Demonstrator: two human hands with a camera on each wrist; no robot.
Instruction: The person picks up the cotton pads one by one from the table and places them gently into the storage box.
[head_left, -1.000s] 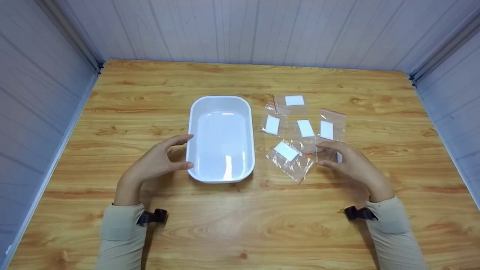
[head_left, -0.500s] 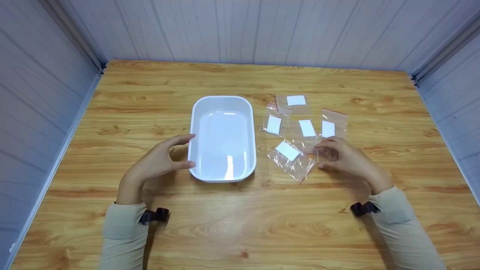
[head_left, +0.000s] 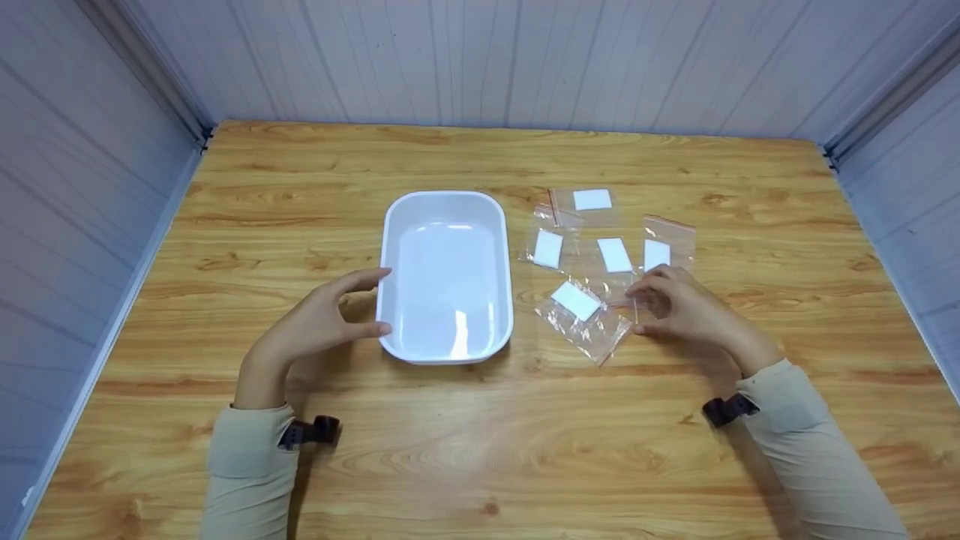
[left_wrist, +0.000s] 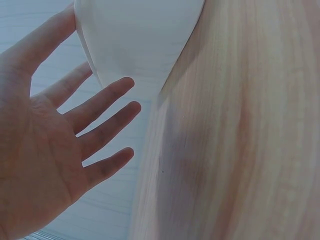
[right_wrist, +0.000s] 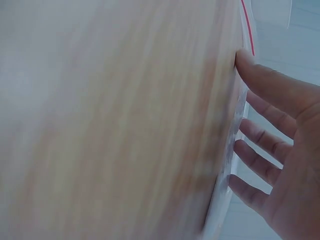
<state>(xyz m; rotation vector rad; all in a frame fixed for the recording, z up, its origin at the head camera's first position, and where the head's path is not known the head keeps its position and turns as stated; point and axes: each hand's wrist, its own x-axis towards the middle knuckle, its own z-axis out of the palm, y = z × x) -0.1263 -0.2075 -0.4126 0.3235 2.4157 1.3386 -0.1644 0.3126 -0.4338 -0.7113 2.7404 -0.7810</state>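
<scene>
My left hand (head_left: 311,322) stands beside the white rectangular tub (head_left: 442,285). Its thumb and index fingertip touch the tub's left rim, and the left wrist view shows the fingers spread and fairly straight. Over at the right, my right hand (head_left: 694,311) reaches down onto a clear zip bag (right_wrist: 215,215), most of which it hides in the head view. Thumb and fingertips rest on that bag, spread apart. Close by lies another zip bag (head_left: 592,337) holding a white rectangular piece (head_left: 576,301).
Several more clear zip bags with white rectangles lie right of the tub, among them a back bag (head_left: 592,199), a left bag (head_left: 547,249) and a right bag (head_left: 670,232). The wooden table (head_left: 465,450) meets pale panel walls (head_left: 472,60) behind and at both sides.
My right fingers have drawn in slightly and the hand has shifted a little, hiding the bag's white piece that showed beneath it. My left hand stays at the tub's rim.
</scene>
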